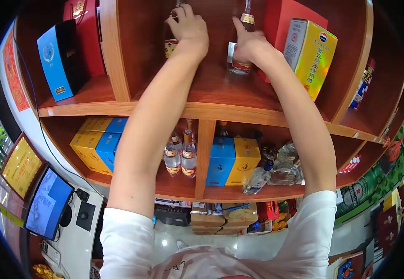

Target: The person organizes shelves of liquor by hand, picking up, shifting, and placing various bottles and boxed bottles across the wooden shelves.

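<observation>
High on the wooden shelf, my left hand (190,29) has its fingers curled round the upper part of a glass liquor bottle (171,48) with a cream and red label. My right hand (250,45) grips the side of a second clear liquor bottle (242,69), which stands upright on the same shelf and has a gold band at its neck. That hand covers part of its label. Just right of my right hand are a red box (288,14) and a yellow and silver box (314,58).
A blue box (55,63) stands in the left compartment. The shelf below holds small bottles (189,156), blue and yellow boxes (243,160) and a clear bottle lying tilted (258,179). Cartons (223,218) are on the floor; a monitor (48,204) is at left.
</observation>
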{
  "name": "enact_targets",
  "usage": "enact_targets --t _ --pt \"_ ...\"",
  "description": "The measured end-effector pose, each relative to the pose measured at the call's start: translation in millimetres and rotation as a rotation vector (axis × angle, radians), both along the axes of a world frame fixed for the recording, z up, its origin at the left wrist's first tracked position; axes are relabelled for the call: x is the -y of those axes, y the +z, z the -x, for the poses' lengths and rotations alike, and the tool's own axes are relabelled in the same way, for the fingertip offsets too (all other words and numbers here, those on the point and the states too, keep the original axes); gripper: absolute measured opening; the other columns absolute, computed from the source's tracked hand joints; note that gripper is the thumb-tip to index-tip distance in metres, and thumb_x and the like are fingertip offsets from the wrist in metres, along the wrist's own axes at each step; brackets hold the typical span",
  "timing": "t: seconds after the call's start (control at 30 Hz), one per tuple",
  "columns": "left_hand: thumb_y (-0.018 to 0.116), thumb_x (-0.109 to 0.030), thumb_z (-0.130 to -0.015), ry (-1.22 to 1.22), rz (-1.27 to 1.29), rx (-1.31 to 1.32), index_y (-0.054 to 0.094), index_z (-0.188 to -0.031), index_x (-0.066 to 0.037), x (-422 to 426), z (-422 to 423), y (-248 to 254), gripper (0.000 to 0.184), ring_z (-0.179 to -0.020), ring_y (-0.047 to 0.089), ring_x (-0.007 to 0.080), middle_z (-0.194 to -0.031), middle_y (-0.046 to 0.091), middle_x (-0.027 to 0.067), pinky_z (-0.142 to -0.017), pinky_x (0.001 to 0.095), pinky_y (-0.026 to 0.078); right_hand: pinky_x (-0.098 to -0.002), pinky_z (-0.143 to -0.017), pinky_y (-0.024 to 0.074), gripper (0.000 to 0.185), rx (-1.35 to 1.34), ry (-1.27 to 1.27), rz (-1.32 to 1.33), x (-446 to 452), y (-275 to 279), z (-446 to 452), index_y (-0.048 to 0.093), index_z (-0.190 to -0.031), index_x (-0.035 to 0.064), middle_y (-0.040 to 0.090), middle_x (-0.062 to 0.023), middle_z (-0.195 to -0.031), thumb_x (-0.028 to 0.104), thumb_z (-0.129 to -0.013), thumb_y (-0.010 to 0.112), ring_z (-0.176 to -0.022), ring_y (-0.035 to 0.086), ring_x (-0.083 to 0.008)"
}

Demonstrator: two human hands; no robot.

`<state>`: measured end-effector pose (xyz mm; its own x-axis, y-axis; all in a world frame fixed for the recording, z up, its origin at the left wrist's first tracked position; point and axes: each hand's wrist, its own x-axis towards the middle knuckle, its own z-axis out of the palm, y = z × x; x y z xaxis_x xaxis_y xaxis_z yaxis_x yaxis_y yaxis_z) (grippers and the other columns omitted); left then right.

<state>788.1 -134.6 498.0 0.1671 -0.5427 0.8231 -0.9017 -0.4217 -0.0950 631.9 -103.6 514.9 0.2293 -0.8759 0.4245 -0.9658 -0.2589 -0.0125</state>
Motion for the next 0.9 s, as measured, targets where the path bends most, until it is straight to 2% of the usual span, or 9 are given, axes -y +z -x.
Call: enact_targets --t 0.13,0.17,0.27,0.3,0.4,0.5,0.73,0.77,0.9 --pt "0.076 -0.026 -0.086 0.038 -0.060 -0.019 0.064 -0.137 -0.012 -11 8 4 0.055 -0.140 0.032 0.0395 -0.155 0.033 0.0146 -0.106 0.0579 0.037 -0.0475 -0.080 0.0631 0.107 0.064 0.087 0.033 13 -7 11 0.014 -0.163 0.0324 0.051 -0.0317 -0.138 0.009 -0.077 0.075 -0.103 0.069 -0.0450" --pt "0.078 -0.026 -0.084 0.018 -0.037 -0.037 0.067 -0.135 -0.011 -13 8 3 0.054 -0.139 0.033 0.0397 -0.155 0.032 0.0146 -0.105 0.0574 0.038 -0.0478 -0.088 0.0612 0.109 0.086 0.110 0.039 16 -8 13 0.016 -0.162 0.0362 0.053 -0.0306 -0.134 0.010 -0.075 0.077 -0.106 0.067 -0.0454" --pt "0.060 -0.024 -0.100 0.064 -0.195 -0.056 0.054 -0.147 -0.009 -31 14 10 0.050 -0.139 0.036 0.0381 -0.159 0.029 0.0177 -0.111 0.0567 0.037 -0.0487 -0.100 0.0557 0.111 0.066 0.147 0.072 25 -11 12 0.016 -0.162 0.0342 0.053 -0.0313 -0.133 0.011 -0.074 0.080 -0.112 0.064 -0.0461" --pt "0.063 -0.022 -0.096 0.021 -0.096 -0.091 0.069 -0.133 -0.012 -19 10 5 0.039 -0.144 0.026 0.0366 -0.161 0.026 0.0138 -0.111 0.0583 0.033 -0.0488 -0.109 0.0493 0.113 0.074 0.170 0.065 37 -13 13 0.016 -0.162 0.0334 0.056 -0.0321 -0.129 0.012 -0.072 0.082 -0.119 0.060 -0.0465" --pt "0.063 -0.024 -0.097 -0.002 -0.063 -0.077 0.068 -0.132 -0.010 -19 4 7 0.039 -0.139 0.040 0.0370 -0.153 0.042 0.0187 -0.110 0.0555 0.039 -0.0512 -0.105 0.0523 0.106 0.070 0.184 0.007 28 -9 8 0.017 -0.161 0.0390 0.041 -0.0344 -0.145 0.009 -0.078 0.075 -0.128 0.055 -0.0506" --pt "0.079 -0.026 -0.083 0.015 0.015 0.021 0.072 -0.125 -0.010 -13 1 -4 0.046 -0.139 0.033 0.0393 -0.153 0.037 0.0141 -0.105 0.0585 0.038 -0.0517 -0.106 0.0516 0.108 0.051 0.184 0.012 37 -7 -2 0.017 -0.161 0.0394 0.042 -0.0335 -0.145 0.008 -0.078 0.078 -0.129 0.054 -0.0494" --pt "0.074 -0.023 -0.088 -0.500 0.209 -0.206 0.065 -0.122 -0.001 -28 -3 13 0.042 -0.120 0.064 0.0341 -0.124 0.067 0.0167 -0.095 0.0496 0.055 -0.0505 -0.108 0.0499 0.112 -0.001 0.240 0.038 21 -5 -35 0.014 -0.162 0.0385 0.044 -0.0349 -0.143 0.016 -0.077 0.084 -0.128 0.054 -0.0508" --pt "0.072 -0.022 -0.089 -0.537 0.229 -0.254 0.066 -0.119 -0.003 -24 0 12 0.036 -0.118 0.065 0.0334 -0.122 0.068 0.0159 -0.092 0.0484 0.056 -0.0519 -0.108 0.0494 0.117 0.016 0.326 0.112 35 -9 -39 0.009 -0.162 0.0340 0.045 -0.0367 -0.141 0.024 -0.076 0.086 -0.128 0.054 -0.0521" --pt "0.064 -0.021 -0.094 -0.632 0.419 -0.306 0.066 -0.110 -0.004 -15 -5 9 0.022 -0.105 0.069 0.0366 -0.111 0.069 0.0168 -0.082 0.0505 0.058 -0.0512 -0.102 0.0503 0.070 0.176 0.344 0.225 21 -20 -58 0.047 -0.144 0.0069 0.065 -0.0280 -0.124 0.029 -0.085 0.077 -0.118 0.060 -0.0454"
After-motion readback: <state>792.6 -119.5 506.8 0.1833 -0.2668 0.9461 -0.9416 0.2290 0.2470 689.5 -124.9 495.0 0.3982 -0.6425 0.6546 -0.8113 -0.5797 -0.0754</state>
